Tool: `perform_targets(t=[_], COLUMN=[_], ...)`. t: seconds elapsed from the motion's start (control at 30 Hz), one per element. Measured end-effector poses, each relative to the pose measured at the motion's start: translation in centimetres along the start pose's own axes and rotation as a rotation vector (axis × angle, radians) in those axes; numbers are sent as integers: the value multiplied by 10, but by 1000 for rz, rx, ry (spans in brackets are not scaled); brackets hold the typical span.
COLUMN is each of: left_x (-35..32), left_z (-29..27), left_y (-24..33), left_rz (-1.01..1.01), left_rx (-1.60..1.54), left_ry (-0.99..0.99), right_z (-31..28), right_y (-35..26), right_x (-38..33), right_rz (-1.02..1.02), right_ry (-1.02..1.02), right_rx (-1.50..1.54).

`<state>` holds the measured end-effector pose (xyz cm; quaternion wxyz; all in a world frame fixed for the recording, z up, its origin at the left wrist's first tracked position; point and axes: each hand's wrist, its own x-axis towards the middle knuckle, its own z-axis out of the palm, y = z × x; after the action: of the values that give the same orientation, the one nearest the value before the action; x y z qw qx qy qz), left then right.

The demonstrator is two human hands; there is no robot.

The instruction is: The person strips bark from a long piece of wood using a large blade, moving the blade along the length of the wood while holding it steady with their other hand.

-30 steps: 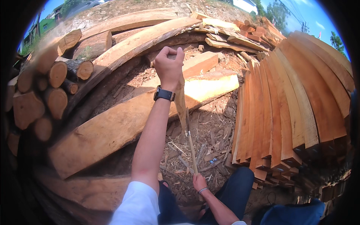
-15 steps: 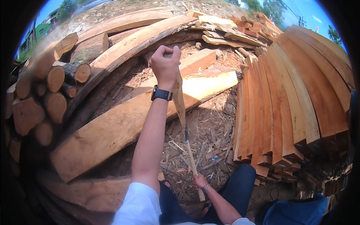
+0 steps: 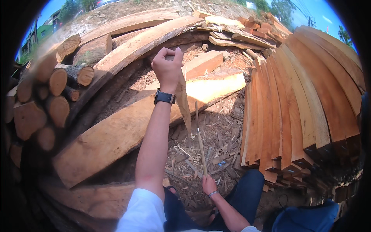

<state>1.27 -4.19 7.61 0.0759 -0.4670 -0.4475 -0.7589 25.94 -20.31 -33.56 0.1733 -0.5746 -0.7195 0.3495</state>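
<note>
My left hand (image 3: 167, 69) is held out ahead, its fingers closed around the upper end of a flat wooden strip (image 3: 183, 101) that tapers to a point as it hangs down. A dark watch sits on that wrist. My right hand (image 3: 209, 185), low in front of me, grips a long-handled knife (image 3: 202, 152) by its pale wooden handle. The slim blade points up and away, just right of the strip's lower tip, with a small gap between them. The fingertips of my left hand are partly hidden.
A thick sawn beam (image 3: 104, 135) lies diagonally behind the strip. Cut logs (image 3: 58, 81) are piled at left, and long boards (image 3: 293, 108) are stacked at right. Wood chips (image 3: 193, 154) cover the ground between my legs. A blue bag (image 3: 305, 217) lies at lower right.
My right hand has moved up and away along with the knife, and its blade has shifted from the strip's lower tip to beside it. My left hand has moved slightly left.
</note>
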Motion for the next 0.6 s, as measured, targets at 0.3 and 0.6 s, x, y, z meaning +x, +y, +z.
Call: perform_targets(t=[0.3,0.6], left_x=[-5,1], left_z=[10,0], left_y=[5,2], left_rz=[-2,-11], left_rx=[-31,29], left_ry=[-12,28], right_z=[31,-5], right_y=[47,33], right_x=[5,16], right_rz=[153,598], right_ry=[-242,-684], right_rx=[127,1215])
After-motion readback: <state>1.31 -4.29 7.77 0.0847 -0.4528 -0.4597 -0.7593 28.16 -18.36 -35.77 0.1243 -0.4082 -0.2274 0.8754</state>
